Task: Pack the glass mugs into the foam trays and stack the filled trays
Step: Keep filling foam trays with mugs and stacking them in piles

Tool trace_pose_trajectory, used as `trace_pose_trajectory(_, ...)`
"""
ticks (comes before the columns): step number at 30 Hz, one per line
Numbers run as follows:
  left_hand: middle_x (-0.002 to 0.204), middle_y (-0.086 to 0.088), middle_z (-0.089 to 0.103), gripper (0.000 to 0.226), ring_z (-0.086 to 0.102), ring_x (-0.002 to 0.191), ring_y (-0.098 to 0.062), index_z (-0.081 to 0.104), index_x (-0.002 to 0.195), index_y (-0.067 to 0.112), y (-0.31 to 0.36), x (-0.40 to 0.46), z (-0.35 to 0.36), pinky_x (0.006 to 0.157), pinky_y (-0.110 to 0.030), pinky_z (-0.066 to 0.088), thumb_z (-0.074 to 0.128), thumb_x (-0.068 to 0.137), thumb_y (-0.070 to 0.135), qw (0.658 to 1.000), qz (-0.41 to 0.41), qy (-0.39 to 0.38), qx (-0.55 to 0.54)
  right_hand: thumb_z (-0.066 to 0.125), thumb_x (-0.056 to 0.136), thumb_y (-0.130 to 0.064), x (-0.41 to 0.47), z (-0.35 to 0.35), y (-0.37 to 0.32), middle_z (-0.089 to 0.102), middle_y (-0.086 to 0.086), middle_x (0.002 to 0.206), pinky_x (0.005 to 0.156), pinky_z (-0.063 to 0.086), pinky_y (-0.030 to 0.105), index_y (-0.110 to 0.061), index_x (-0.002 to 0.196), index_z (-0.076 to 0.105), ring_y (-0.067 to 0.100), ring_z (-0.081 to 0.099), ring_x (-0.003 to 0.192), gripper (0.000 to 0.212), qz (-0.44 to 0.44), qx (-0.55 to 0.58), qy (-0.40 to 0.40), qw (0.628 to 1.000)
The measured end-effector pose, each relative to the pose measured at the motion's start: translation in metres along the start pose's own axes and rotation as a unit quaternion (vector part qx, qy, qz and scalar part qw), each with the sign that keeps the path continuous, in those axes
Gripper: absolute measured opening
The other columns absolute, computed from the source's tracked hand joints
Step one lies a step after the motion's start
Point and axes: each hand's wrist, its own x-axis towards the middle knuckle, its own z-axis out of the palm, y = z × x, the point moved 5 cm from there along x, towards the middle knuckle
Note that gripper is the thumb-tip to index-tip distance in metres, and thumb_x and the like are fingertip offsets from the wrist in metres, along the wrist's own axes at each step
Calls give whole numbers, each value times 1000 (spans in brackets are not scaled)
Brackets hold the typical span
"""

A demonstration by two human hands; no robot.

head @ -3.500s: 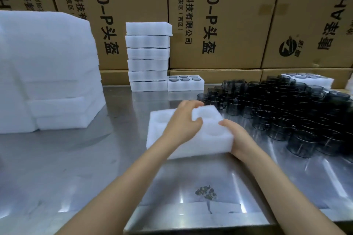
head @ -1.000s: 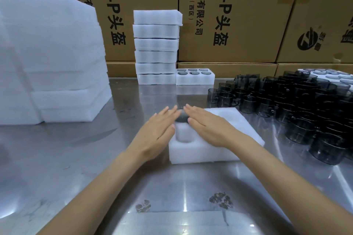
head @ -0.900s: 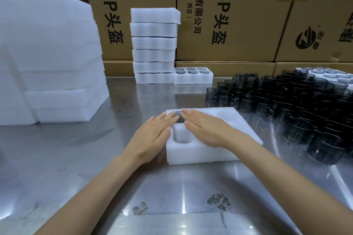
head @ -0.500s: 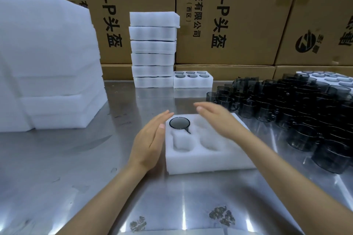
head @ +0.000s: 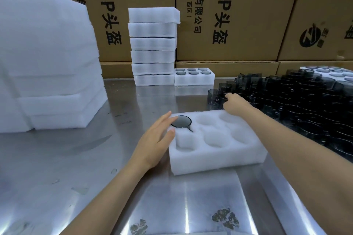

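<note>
The foam tray (head: 215, 150) lies on the worktop (head: 76, 158), one smoked-glass mug (head: 181, 121) seated in its far-left pocket; the left hand (head: 154, 141) rests flat and relaxed against its edge; the right hand (head: 234, 104) reaches the loose mugs (head: 286, 97), fingers hidden, so its grip is unclear. The glass looks rigid, slick and breakable, best taken by the wall or handle; the foam looks light and soft.
</note>
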Motion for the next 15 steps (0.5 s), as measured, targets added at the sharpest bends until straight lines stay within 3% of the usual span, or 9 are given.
trace_pose_trajectory(5, 146, 33, 26, 42, 21, 132, 18, 44, 128, 53, 2, -1, -1, 101, -9, 20, 35, 87, 46, 1000, -9, -13, -21, 44, 90, -8, -5, -4, -3, 61, 11, 118, 81, 48, 35, -12, 116, 63, 33, 56, 103, 32, 35, 20, 47, 998)
trace_pose_trajectory(9, 148, 33, 24, 42, 19, 133, 19, 44, 123, 57, 0, -1, 0, 103, -13, 19, 36, 86, 39, 997, -22, -30, -69, 47, 93, -11, -19, -13, -5, 65, 8, 109, 70, 41, 34, -23, 106, 69, 26, 45, 117, 28, 28, 42, 146, 988)
trace_pose_trajectory(12, 147, 33, 24, 46, 19, 133, 19, 44, 122, 57, -1, -1, 1, 104, -14, 19, 34, 83, 33, 995, -26, -31, -87, 52, 94, -19, -39, -31, -2, 61, 6, 111, 79, 41, 34, -24, 107, 68, 22, 39, 120, 21, -23, 153, 255, 955)
trace_pose_trajectory(15, 147, 32, 24, 50, 21, 131, 18, 45, 124, 53, 1, 0, 0, 100, -2, 16, 32, 81, 29, 996, -27, -26, -83, 58, 91, -20, -61, -47, -5, 55, 1, 118, 86, 27, 20, -19, 101, 69, 22, 34, 120, 15, -90, 243, 329, 908)
